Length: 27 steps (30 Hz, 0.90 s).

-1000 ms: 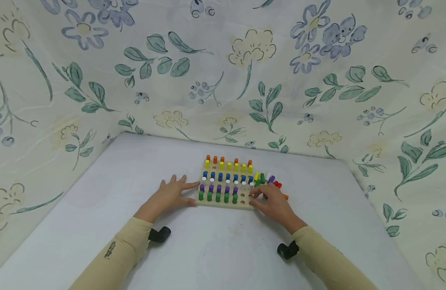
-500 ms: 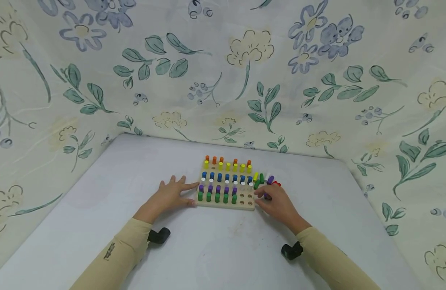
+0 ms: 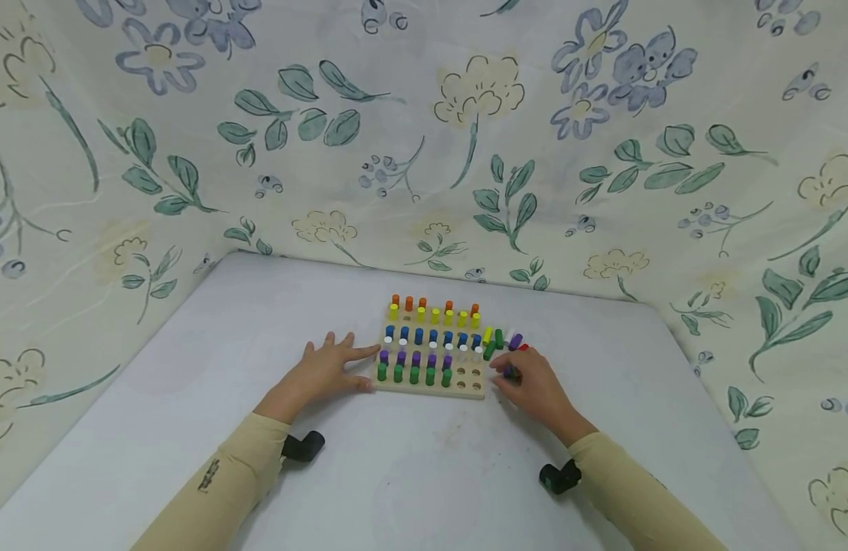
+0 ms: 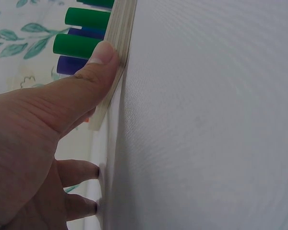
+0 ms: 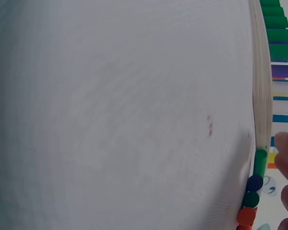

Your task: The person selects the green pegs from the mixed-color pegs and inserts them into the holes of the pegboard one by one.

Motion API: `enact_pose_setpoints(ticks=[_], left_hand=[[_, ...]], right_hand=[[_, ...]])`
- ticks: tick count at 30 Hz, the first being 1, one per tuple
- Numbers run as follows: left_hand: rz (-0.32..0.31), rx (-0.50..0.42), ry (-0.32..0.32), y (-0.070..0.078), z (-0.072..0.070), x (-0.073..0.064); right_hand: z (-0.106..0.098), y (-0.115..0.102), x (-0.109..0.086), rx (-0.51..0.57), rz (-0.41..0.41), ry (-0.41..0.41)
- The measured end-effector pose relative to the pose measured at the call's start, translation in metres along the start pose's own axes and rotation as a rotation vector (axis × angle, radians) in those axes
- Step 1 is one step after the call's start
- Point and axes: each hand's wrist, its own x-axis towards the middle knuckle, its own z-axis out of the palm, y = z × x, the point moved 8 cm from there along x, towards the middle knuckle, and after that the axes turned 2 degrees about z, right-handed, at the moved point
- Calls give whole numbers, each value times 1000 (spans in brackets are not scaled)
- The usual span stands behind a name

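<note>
A wooden pegboard (image 3: pixel 431 392) lies flat, with rows of upright orange, yellow, blue, white, purple (image 3: pixel 416 357) and green pegs (image 3: pixel 414 375). Several bare holes (image 3: pixel 461 384) show at its front right corner. My left hand (image 3: pixel 324 376) rests at the board's left side, fingers spread. Its thumb touches the board's edge (image 4: pixel 120 28) beside a green peg (image 4: pixel 77 45). Just right of the board, my right hand (image 3: pixel 537 386) hovers over loose pegs (image 3: pixel 500 338), bent thumb and index finger apart. A dark purple peg (image 3: pixel 511 373) shows in that gap, not visibly gripped.
The loose pegs lie against the board's right side, partly hidden by the right hand; green (image 5: pixel 260 163), dark blue or purple (image 5: pixel 255 183) and orange (image 5: pixel 246 216) ones show in the right wrist view. A white table (image 3: pixel 410 474) meets a floral cloth (image 3: pixel 396 153) behind.
My right hand has moved right, from over the board's front right holes to the loose pegs beside it. The left hand has kept its place, and the board's pegs look unchanged.
</note>
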Motion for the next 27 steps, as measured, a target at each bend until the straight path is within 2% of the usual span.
enact_pose_setpoints(ticks=[15, 27], left_hand=[[-3, 10, -4, 2, 0, -2], [0, 18, 4, 0, 1, 0]], right_hand=[[-5, 10, 1, -33, 20, 23], [-8, 24, 3, -86, 94, -6]])
